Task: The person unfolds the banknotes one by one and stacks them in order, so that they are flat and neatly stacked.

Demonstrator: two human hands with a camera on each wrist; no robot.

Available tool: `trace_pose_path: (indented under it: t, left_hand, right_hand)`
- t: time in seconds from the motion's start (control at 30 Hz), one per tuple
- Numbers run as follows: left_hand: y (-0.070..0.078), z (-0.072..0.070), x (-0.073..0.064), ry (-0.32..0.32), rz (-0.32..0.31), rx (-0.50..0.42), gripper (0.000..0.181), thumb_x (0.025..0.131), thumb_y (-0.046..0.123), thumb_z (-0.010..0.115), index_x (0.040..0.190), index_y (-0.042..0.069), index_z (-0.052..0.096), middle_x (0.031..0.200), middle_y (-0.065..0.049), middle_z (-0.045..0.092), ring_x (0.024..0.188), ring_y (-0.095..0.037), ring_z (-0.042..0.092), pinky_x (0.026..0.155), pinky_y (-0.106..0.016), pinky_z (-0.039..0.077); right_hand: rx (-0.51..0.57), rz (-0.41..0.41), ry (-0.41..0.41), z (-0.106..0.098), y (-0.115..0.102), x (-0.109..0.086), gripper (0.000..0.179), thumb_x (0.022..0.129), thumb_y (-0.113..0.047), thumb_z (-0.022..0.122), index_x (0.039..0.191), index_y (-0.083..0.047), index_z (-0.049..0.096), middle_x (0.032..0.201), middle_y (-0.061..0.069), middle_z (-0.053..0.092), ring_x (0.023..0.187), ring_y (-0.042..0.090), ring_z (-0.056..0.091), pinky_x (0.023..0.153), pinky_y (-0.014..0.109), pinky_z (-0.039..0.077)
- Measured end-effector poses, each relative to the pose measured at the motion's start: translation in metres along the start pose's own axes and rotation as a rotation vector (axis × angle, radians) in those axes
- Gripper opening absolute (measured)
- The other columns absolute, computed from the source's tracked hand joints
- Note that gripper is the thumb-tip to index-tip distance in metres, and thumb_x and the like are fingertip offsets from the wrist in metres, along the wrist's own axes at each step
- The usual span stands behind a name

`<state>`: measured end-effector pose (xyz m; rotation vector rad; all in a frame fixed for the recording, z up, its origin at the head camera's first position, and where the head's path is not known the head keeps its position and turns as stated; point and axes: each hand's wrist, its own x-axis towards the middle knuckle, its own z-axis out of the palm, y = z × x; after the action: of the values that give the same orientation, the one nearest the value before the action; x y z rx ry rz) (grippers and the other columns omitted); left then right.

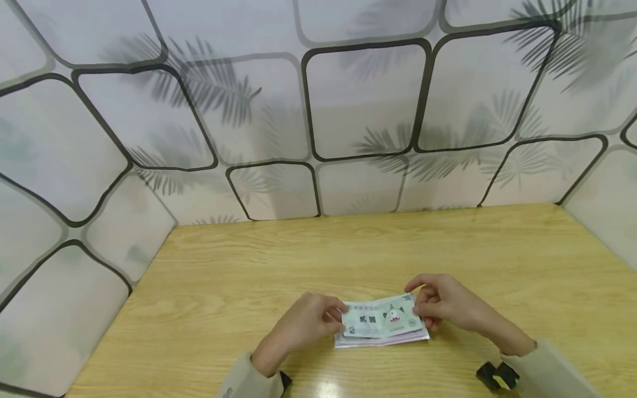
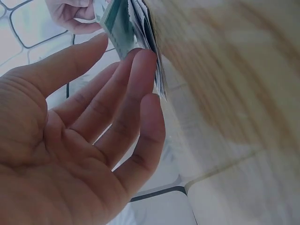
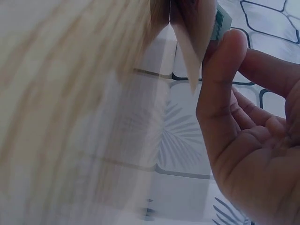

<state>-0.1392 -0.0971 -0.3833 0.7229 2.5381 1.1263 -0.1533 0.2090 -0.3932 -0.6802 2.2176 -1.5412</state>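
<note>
A pale green play banknote (image 1: 383, 318) with a "2" and a cartoon face tops a small stack of notes (image 1: 417, 335) on the table. Its middle shows a slight crease, and its near edge stands off the pinkish-white notes beneath. My left hand (image 1: 311, 318) holds the left end between thumb and fingers. In the left wrist view, the fingertips (image 2: 143, 63) touch the edges of the notes (image 2: 161, 86). At the other end, my right hand (image 1: 450, 301) pinches the green note, index finger at the far corner. The right wrist view shows the thumb (image 3: 232, 44) against a green note (image 3: 222, 21).
A light wood table (image 1: 249, 260) lies under the notes. Behind it and at both sides stand panels (image 1: 365, 105) patterned with dark rounded outlines and grey leaves. A black strapped device (image 1: 497, 377) sits by the right sleeve.
</note>
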Motion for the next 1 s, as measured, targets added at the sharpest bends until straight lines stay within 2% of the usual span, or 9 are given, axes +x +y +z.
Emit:
trace_pose_path:
  t: [0.13, 0.23, 0.4, 0.47, 0.57, 0.7, 0.8, 0.9, 1.0]
  left_hand:
    - [0.001, -0.001, 0.0, 0.002, -0.02, 0.032, 0.025, 0.083, 0.0, 0.08, 0.107, -0.003, 0.074, 0.087, -0.005, 0.073, 0.077, -0.009, 0.066, 0.067, -0.02, 0.053]
    - [0.0, -0.001, -0.001, 0.014, -0.005, 0.069, 0.023, 0.083, 0.002, 0.081, 0.105, -0.002, 0.074, 0.083, -0.004, 0.072, 0.072, -0.007, 0.064, 0.063, -0.02, 0.052]
    - [-0.002, -0.005, -0.004, 0.041, -0.005, 0.134, 0.018, 0.088, 0.01, 0.079, 0.103, 0.003, 0.076, 0.079, -0.002, 0.07, 0.062, -0.005, 0.056, 0.054, -0.021, 0.047]
    - [-0.004, -0.01, -0.005, 0.03, -0.029, 0.093, 0.019, 0.093, 0.014, 0.075, 0.108, 0.002, 0.074, 0.078, -0.002, 0.068, 0.058, -0.008, 0.056, 0.051, -0.023, 0.046]
    - [-0.006, -0.017, -0.007, -0.01, -0.1, -0.07, 0.027, 0.099, 0.015, 0.067, 0.119, -0.003, 0.068, 0.08, -0.007, 0.067, 0.06, -0.015, 0.062, 0.052, -0.028, 0.053]
    - [-0.006, -0.019, -0.007, -0.072, -0.191, -0.283, 0.036, 0.1, 0.013, 0.065, 0.129, -0.006, 0.059, 0.089, -0.012, 0.065, 0.073, -0.023, 0.07, 0.058, -0.035, 0.06]
    - [-0.004, -0.018, -0.008, -0.096, -0.21, -0.338, 0.039, 0.1, 0.014, 0.066, 0.132, -0.005, 0.057, 0.094, -0.013, 0.064, 0.079, -0.026, 0.071, 0.061, -0.038, 0.061]
    - [-0.001, -0.016, -0.009, -0.075, -0.171, -0.255, 0.039, 0.097, 0.015, 0.069, 0.129, -0.005, 0.06, 0.1, -0.017, 0.067, 0.085, -0.029, 0.071, 0.066, -0.04, 0.061]
    - [0.002, -0.014, -0.011, -0.038, -0.106, -0.029, 0.045, 0.09, 0.017, 0.078, 0.128, -0.002, 0.063, 0.108, -0.018, 0.068, 0.091, -0.029, 0.066, 0.072, -0.04, 0.058]
  right_hand:
    - [-0.051, -0.047, -0.009, 0.0, 0.002, 0.001, 0.029, 0.093, 0.006, 0.064, 0.116, 0.02, 0.053, 0.073, 0.001, 0.063, 0.054, 0.008, 0.058, 0.046, 0.028, 0.053]
    - [-0.111, -0.068, -0.009, 0.0, 0.004, 0.001, 0.024, 0.096, 0.002, 0.065, 0.114, 0.016, 0.057, 0.069, -0.004, 0.06, 0.051, 0.006, 0.052, 0.044, 0.026, 0.047]
    - [-0.213, -0.014, 0.058, 0.0, 0.002, -0.002, 0.022, 0.097, -0.005, 0.066, 0.112, 0.01, 0.061, 0.069, -0.002, 0.056, 0.05, 0.007, 0.048, 0.042, 0.024, 0.042]
    - [-0.25, 0.039, 0.108, 0.0, -0.001, -0.004, 0.023, 0.098, -0.008, 0.066, 0.112, 0.01, 0.062, 0.072, 0.001, 0.057, 0.052, 0.011, 0.051, 0.042, 0.026, 0.045]
    - [-0.242, 0.105, 0.127, -0.003, -0.003, -0.007, 0.026, 0.1, -0.01, 0.063, 0.113, 0.012, 0.059, 0.076, 0.004, 0.059, 0.056, 0.016, 0.056, 0.045, 0.029, 0.05]
    - [-0.103, 0.175, 0.027, -0.005, -0.002, -0.008, 0.034, 0.102, -0.009, 0.06, 0.121, 0.016, 0.049, 0.076, 0.007, 0.062, 0.057, 0.022, 0.062, 0.048, 0.033, 0.056]
    - [-0.024, 0.226, -0.011, -0.004, -0.002, -0.008, 0.043, 0.102, -0.011, 0.06, 0.128, 0.018, 0.042, 0.075, 0.009, 0.063, 0.055, 0.023, 0.064, 0.048, 0.034, 0.057]
    - [0.011, 0.226, -0.011, -0.003, -0.003, -0.007, 0.05, 0.101, -0.011, 0.062, 0.133, 0.02, 0.037, 0.074, 0.009, 0.064, 0.054, 0.021, 0.063, 0.049, 0.033, 0.057]
    - [0.015, 0.206, -0.022, -0.001, -0.003, -0.006, 0.054, 0.099, -0.01, 0.065, 0.133, 0.021, 0.036, 0.072, 0.009, 0.063, 0.052, 0.019, 0.063, 0.048, 0.033, 0.057]
